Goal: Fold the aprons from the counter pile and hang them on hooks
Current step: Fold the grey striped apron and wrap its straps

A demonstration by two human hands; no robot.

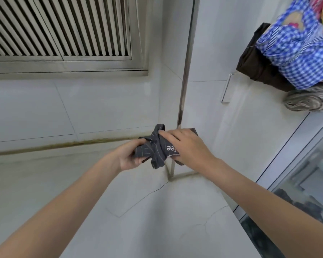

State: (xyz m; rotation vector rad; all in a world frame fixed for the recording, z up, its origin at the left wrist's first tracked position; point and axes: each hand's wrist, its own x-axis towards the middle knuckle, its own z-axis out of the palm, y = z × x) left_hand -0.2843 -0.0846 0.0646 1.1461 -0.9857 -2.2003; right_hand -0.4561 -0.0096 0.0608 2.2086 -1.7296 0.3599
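Note:
A folded grey pinstriped apron [155,148] with white lettering is held up in front of the tiled wall, both hands on it. My left hand [131,157] grips its left end from below, fingers curled round the cloth. My right hand [185,146] lies over its right side, fingers spread across the bundle and curled round its far edge. At the top right, a blue checked apron [295,51] hangs on the wall over a dark brown apron [257,66] and a beige striped cloth [306,101]. The hooks themselves are hidden by the fabric.
A louvred metal window [60,28] fills the upper left. A steel corner strip [185,71] runs down the wall corner. A chrome handle [227,88] sits on the right wall panel. A glass door frame [295,155] slants along the right edge.

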